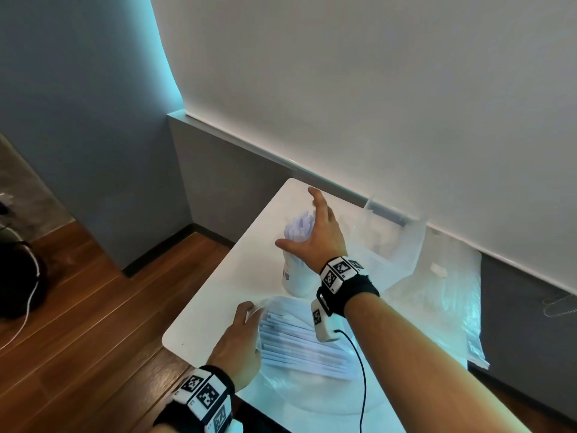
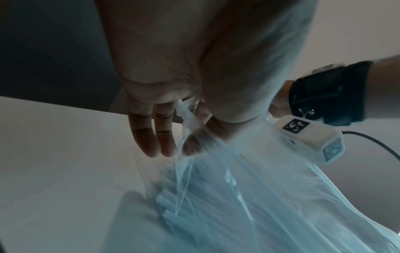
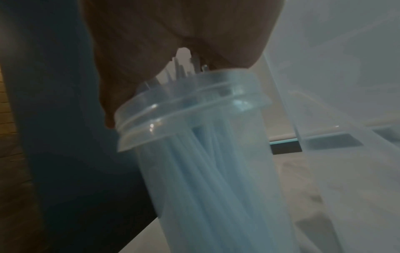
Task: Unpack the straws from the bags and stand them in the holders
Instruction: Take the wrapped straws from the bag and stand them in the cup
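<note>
Left hand (image 2: 173, 95) pinches clear bag (image 1: 299, 370) of straws (image 1: 299, 342) on white table (image 1: 249, 276). Right hand (image 1: 315, 235) spread wide, empty, above straw-filled holder (image 1: 295, 273). Holder label unreadable.

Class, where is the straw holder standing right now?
In the head view, the holder stands on the white table, under the right hand, beyond the bag of straws.

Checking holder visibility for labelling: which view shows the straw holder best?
The right wrist view: the holder fills the frame, rim and straws inside clearly visible. The head view shows it small, partly behind the right hand. The left wrist view does not show it.
</note>
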A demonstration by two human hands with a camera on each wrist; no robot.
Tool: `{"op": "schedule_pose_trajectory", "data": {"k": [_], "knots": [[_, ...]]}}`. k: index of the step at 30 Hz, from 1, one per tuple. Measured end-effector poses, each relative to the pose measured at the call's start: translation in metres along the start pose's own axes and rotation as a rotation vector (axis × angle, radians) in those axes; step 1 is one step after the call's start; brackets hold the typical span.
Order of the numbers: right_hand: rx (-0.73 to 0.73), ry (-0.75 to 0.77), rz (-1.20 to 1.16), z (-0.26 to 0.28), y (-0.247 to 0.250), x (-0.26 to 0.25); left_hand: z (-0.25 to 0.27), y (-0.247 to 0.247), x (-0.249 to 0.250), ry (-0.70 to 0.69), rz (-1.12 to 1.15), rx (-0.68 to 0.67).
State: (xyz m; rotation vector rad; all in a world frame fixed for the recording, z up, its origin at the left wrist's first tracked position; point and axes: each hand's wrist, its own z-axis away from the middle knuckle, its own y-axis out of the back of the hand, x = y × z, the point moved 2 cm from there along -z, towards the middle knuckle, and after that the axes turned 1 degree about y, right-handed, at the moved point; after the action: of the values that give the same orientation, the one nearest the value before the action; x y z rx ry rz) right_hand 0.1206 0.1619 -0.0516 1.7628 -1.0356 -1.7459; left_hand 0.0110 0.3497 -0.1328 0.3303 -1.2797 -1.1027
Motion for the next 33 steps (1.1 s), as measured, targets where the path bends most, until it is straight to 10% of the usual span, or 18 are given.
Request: {"op": "schedule_pose_trajectory", "data": {"k": [12, 21, 33], "knots": [[-0.043, 0.142, 0.043, -0.005, -0.013, 0.001, -0.001, 0.001, 0.002, -0.016, -0.005, 0.007], [0.241, -0.105, -0.231, -0.015, 0.01, 0.003, 0.001, 0.003, 0.003, -0.041, 0.023, 0.014], [0.024, 0.151, 0.196, -0.015, 0.001, 0.003, -0.001, 0.003, 0.003, -0.03, 0.025, 0.001]]}}
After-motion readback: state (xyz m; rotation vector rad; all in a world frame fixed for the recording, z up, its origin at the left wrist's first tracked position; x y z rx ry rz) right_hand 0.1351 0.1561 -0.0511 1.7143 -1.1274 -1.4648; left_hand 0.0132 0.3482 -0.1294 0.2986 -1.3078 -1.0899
